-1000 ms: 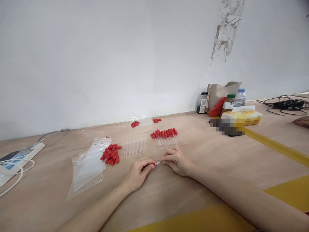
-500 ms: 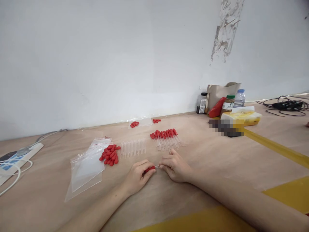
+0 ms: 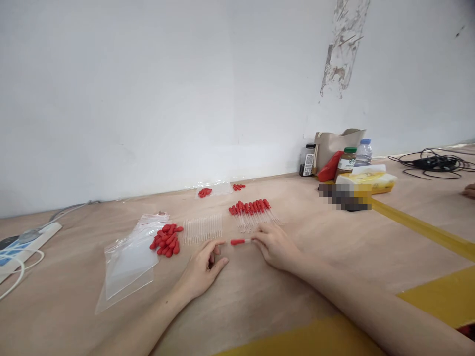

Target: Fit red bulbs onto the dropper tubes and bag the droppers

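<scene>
pinched by the stem between thumb and fingertips of the right hand (image 3: 276, 248): a small dropper with a red rubbery bulb and a thin clear stem (image 3: 238, 242), turned bulb-first to the left, close to the left hand (image 3: 202, 271), with thumb and fingers parted and nothing seen in its grasp. judging by looks, very light; probably soft and grippy at the bulb, stiff and slick along the stem, perhaps easily snapped if made of glass, though impossible to tell from plastic here. best gripped at the neck of the bulb or near the joint, without bending. just beyond, a slanted row of red-topped clear droppers (image 3: 249, 207); left of those, a row of bare clear tubes (image 3: 202, 228), then a heap of loose red teardrop-shaped bulbs (image 3: 166, 241) by flat clear plastic bags (image 3: 128, 272). underneath, a broad tan-covered table (image 3: 208, 321) banded with yellow tape (image 3: 434, 294); behind, a white wall (image 3: 148, 99) with flaking plaster (image 3: 339, 64).
</scene>
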